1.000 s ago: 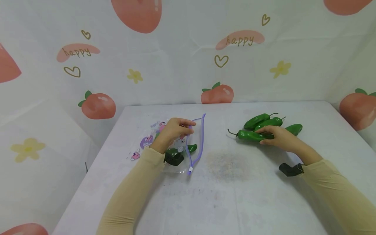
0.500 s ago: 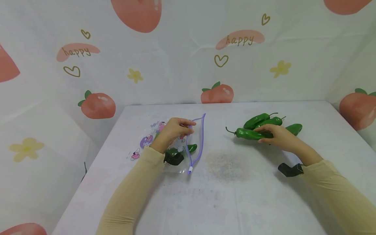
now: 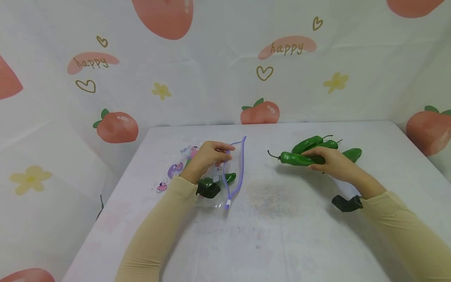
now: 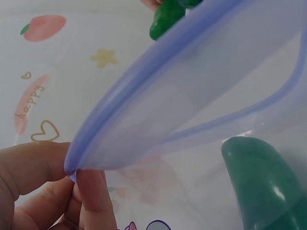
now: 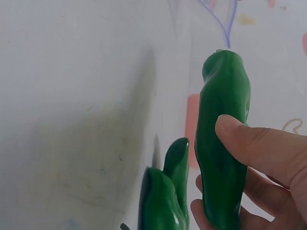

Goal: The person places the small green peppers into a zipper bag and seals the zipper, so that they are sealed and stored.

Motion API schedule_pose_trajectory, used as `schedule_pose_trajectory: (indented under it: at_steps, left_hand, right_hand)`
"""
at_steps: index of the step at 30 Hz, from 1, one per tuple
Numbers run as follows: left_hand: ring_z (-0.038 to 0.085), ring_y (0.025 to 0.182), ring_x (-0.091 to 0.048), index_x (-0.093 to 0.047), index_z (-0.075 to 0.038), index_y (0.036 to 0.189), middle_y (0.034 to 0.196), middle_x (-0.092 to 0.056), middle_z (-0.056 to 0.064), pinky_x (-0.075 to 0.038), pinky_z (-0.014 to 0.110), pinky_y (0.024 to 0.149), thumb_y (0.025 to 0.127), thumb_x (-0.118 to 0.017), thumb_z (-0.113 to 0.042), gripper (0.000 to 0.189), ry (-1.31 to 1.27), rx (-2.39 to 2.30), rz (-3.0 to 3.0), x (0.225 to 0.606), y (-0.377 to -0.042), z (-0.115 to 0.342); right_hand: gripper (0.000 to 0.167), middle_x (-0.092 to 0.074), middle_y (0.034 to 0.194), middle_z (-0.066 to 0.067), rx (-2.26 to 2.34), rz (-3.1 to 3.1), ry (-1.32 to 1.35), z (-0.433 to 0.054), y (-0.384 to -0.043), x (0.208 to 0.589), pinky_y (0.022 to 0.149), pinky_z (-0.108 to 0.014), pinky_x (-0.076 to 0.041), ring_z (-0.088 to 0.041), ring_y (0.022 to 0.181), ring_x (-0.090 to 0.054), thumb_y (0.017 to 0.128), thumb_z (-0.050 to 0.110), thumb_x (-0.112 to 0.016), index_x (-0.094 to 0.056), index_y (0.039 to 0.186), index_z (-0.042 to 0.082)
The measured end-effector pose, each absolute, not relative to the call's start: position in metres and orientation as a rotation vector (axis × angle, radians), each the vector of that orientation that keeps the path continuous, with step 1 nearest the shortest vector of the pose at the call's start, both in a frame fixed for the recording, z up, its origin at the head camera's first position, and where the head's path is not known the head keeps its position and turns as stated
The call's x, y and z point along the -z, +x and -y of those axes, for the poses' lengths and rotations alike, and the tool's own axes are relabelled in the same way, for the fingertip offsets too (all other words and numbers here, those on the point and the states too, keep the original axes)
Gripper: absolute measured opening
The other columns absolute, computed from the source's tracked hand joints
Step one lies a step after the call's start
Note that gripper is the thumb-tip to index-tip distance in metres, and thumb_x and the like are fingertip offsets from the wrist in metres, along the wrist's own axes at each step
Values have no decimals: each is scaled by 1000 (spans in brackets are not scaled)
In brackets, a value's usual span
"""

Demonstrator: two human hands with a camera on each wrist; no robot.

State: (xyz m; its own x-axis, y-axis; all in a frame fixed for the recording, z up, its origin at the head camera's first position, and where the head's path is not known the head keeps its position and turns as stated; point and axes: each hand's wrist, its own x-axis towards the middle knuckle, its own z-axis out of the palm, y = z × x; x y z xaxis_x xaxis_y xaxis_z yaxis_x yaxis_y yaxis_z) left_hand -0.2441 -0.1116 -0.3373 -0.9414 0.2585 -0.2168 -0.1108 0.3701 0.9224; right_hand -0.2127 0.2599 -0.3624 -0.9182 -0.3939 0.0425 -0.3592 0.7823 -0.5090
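My left hand (image 3: 209, 158) pinches the purple rim of a clear zip bag (image 3: 242, 168) with pink cartoon prints. In the left wrist view, thumb and finger grip that rim (image 4: 129, 81) and the bag's mouth gapes. A green pepper (image 4: 264, 187) shows through the plastic. My right hand (image 3: 334, 162) holds another green pepper (image 3: 295, 159) lifted off the table, its thin stem pointing left. The right wrist view shows the thumb lying across the held pepper (image 5: 223, 96), with fingers behind it.
More green peppers (image 3: 307, 145) lie on the white table (image 3: 264, 243) behind and beside my right hand. The bag's zip slider (image 3: 228, 203) sits at its near corner. A printed cloth (image 3: 211, 78) hangs behind the table. Black straps (image 3: 347, 203) hang at both wrists.
My right hand has raised the green pepper off the table and shifted it slightly left. My left hand and the bag have stayed in place.
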Motion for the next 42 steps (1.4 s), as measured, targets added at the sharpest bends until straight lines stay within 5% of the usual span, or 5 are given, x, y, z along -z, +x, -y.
schedule_pose_trajectory:
  at_steps: [42]
  left_hand:
    - [13,56,-41,-70,-3,114,75,-51,2,-39,23,55,87,-67,-1,28,119,-1591,-2322,340,-244,112]
  right_hand:
    - [41,-65,119,-14,875,-2892,-838,-230,-197,360,92,-51,-48,-32,111,-59,82,5,-75,-64,121,3]
